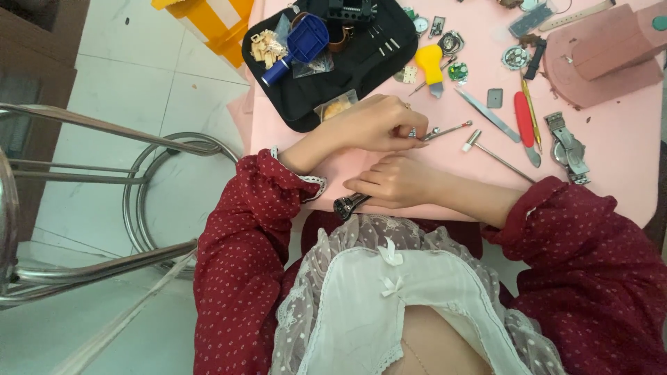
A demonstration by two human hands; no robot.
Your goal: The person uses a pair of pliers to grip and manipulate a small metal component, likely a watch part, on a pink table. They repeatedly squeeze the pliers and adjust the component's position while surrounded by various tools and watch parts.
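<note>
our left hand (379,125) pinches a thin metal tool (448,130) in its fingers above the pink bench (618,139); just below, our right hand (396,182) grips a dark watch (349,204) at the bench edge.

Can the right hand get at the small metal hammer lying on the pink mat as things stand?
Probably yes. The small metal hammer lies bare on the pink mat, just beyond the right hand, nothing on it. But that hand is occupied with a dark watch band, so it would have to let go first.
</note>
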